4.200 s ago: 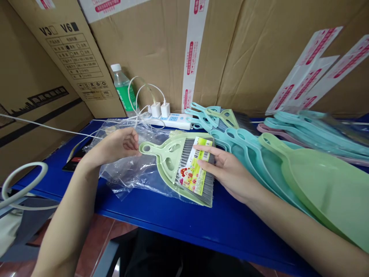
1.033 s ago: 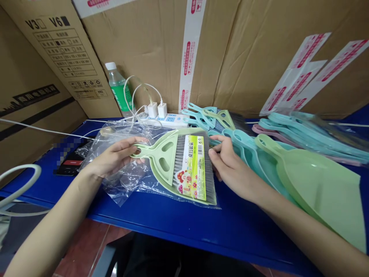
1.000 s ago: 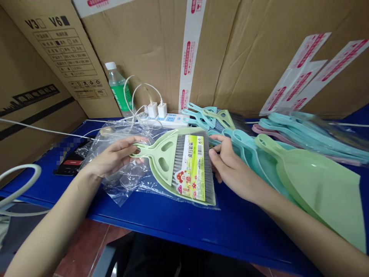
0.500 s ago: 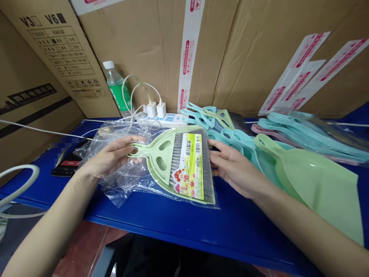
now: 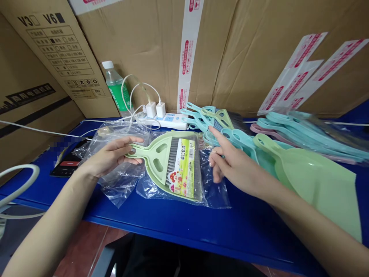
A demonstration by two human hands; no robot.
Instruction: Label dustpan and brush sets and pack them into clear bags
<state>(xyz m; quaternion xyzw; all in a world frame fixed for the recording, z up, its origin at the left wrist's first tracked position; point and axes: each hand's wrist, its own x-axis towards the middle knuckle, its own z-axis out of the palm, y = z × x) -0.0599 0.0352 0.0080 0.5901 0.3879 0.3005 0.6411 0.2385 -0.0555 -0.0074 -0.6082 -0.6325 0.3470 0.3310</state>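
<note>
A pale green dustpan and brush set (image 5: 160, 156) with a bright paper label (image 5: 183, 169) lies on the blue table (image 5: 201, 227), inside a clear plastic bag (image 5: 216, 190). My left hand (image 5: 111, 156) is closed round the set's handle. My right hand (image 5: 230, 165) is at the bag's right edge; its lower fingers are curled on the plastic and the index finger is stretched out. Loose bag film reaches past the brush end towards the right. More crumpled clear bags (image 5: 121, 181) lie under my left hand.
A stack of green and teal dustpans (image 5: 314, 177) fills the right side, with teal brushes (image 5: 207, 115) behind. A power strip (image 5: 173, 121), a water bottle (image 5: 115, 90) and a phone (image 5: 67, 165) sit at the back left. Cardboard boxes (image 5: 144, 46) wall the rear.
The bag now stretches out past the brush end to the right, and the set sits further left. My right hand went from lying flat to curled with the index finger out.
</note>
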